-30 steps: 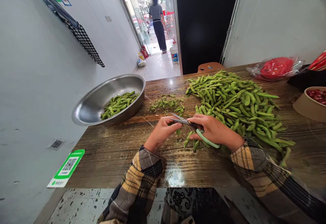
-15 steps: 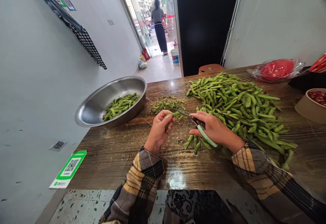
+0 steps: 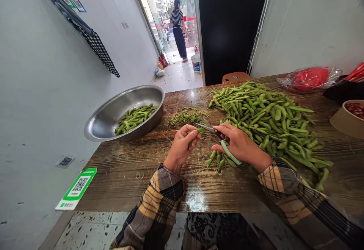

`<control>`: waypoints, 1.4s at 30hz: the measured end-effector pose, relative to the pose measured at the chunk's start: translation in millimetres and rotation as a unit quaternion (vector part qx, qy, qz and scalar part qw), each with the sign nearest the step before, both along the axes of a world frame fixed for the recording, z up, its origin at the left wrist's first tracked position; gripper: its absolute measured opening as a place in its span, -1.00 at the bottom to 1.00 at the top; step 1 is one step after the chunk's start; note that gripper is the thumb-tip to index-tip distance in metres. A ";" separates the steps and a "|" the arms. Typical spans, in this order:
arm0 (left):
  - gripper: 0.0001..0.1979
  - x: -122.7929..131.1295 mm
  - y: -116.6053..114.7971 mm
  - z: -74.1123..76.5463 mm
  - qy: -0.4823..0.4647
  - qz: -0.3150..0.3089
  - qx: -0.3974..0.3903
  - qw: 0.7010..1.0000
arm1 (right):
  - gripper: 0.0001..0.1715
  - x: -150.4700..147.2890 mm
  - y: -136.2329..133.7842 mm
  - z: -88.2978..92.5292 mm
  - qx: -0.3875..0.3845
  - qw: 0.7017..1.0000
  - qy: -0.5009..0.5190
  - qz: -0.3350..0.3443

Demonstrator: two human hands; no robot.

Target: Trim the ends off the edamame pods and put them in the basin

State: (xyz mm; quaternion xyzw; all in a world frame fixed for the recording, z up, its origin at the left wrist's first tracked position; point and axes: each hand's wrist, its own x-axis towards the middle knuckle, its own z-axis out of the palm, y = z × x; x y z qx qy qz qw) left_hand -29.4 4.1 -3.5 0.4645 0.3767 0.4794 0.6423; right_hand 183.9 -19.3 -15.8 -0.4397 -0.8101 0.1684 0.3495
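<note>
Between thumb and fingers my left hand (image 3: 183, 144) pinches a green soybean pod (image 3: 200, 130). My right hand (image 3: 237, 142) grips scissors (image 3: 226, 147) with pale green handles; their blades are parted and lie at the pod's end. To the right of the scissors spreads a large heap of pods (image 3: 261, 113), with a few loose ones below my right fingers. Small green trimmings (image 3: 187, 116) lie on the table just beyond my left hand. At the left, a steel basin (image 3: 99, 123) holds a small pile of pods (image 3: 136, 117).
The dark wooden table (image 3: 127, 178) carries a green QR-code card (image 3: 78, 189) at its left edge. On the right are a red item in clear plastic (image 3: 309, 78) and a tan bowl (image 3: 345, 121) of reddish contents. Beyond the table, a person (image 3: 178, 28) stands in the doorway.
The scissor blades have opened wider. My left hand has shifted slightly right with the pod, towards the blades. The person in the doorway has turned a little.
</note>
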 end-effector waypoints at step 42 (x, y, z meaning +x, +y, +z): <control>-0.95 22.0 -15.5 -14.1 0.464 -0.148 0.244 0.838 | -0.55 4.9 7.2 1.8 0.034 0.996 0.034 -0.069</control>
